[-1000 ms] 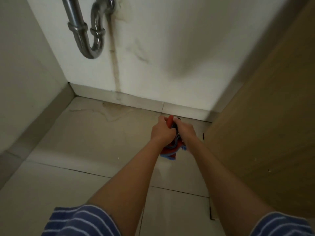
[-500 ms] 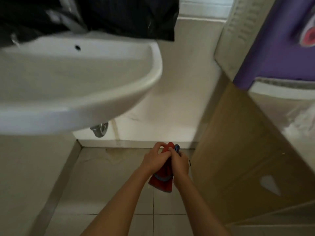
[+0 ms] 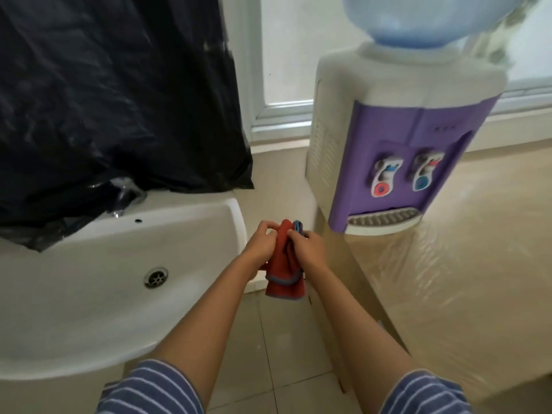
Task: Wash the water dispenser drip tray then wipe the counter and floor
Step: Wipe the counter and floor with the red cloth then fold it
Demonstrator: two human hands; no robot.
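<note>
Both hands, left hand and right hand, pinch our red cloth | step: wiping, likely finishing | next: sink at 9 o'clock for rinsing.

You stand in a home washroom corner: white sink, with a water dispenser to its right.

Single head-worn wide-angle view, looking forward and down from standing height. Both forearms reaching out from bottom edge to frame centre. Sink close at left, counter close at right, water dispenser beyond it, floor straight below. No second view.
</note>
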